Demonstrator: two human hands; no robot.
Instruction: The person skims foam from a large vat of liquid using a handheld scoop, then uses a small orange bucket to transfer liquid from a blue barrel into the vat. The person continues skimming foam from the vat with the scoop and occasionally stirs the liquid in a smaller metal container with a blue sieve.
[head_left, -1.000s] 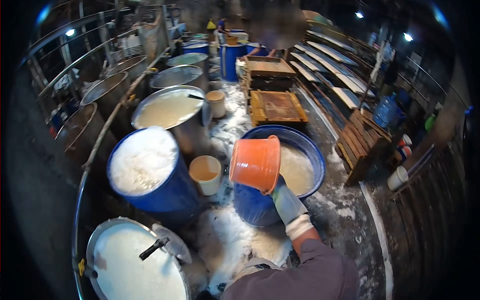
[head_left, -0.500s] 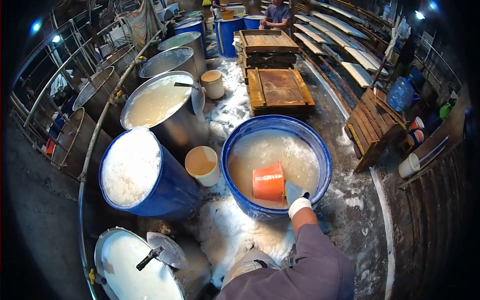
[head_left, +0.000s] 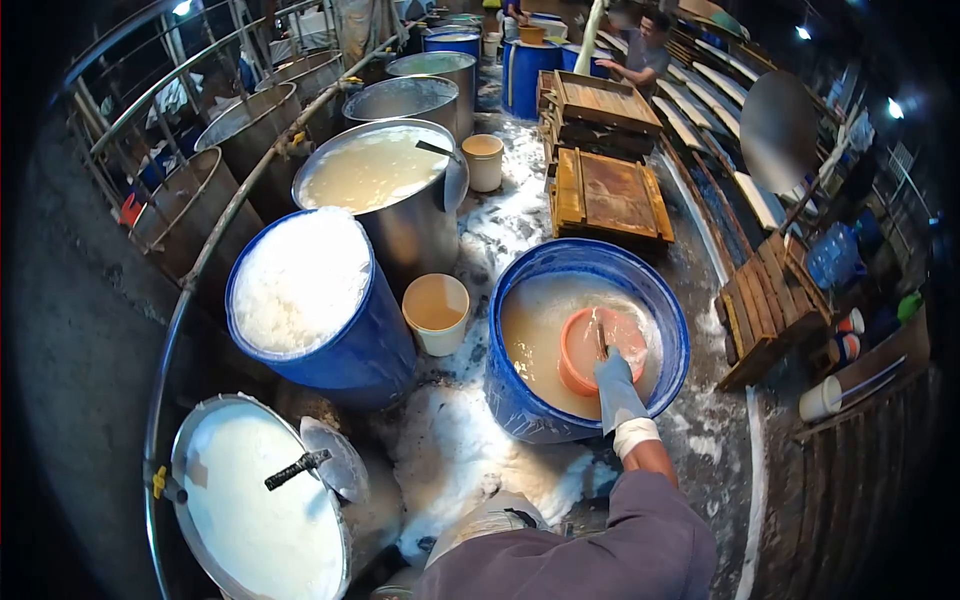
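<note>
My right hand (head_left: 618, 382), in a grey-blue glove with a white cuff, is closed on the handle of an orange bucket (head_left: 572, 362). The bucket stands roughly upright, sunk low in the cloudy liquid of a large blue tub (head_left: 537, 424), and pale liquid shows inside it. My left hand is out of sight. To the left of the tub a cream bucket (head_left: 440, 340) sits on the wet floor.
A blue drum (head_left: 350, 370) heaped with white material stands left. Below it is a metal vat (head_left: 180, 500) of white liquid. Another metal vat (head_left: 400, 235) lies beyond. Wooden frames (head_left: 620, 195) are stacked ahead. A co-worker (head_left: 648, 60) stands behind them.
The orange bucket has turned from lying on its side to roughly upright, with liquid in it. My right arm has swung round with it. The co-worker's arm is now stretched out.
</note>
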